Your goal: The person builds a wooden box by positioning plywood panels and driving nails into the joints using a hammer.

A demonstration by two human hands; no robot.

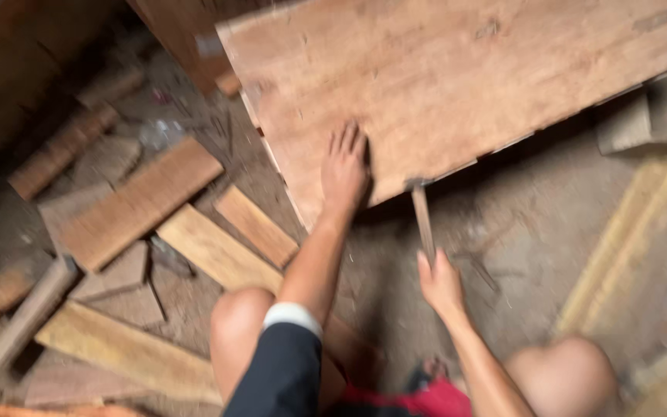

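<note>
Two bare hands work at a large flat reddish-brown wooden panel (457,77) lying over the dirt floor (534,224): the left hand (344,171) rests flat and spread on the panel's near corner, holding nothing. Just beside that corner, the right hand (441,284) has its grip closed around a hammer's wooden handle (424,224), its head touching the panel's edge; loose pale planks (194,232) lie left of the panel.

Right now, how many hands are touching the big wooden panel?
1: the left hand lies flat on the wooden panel. The right hand grips a hammer whose head meets the panel's near edge.
</note>
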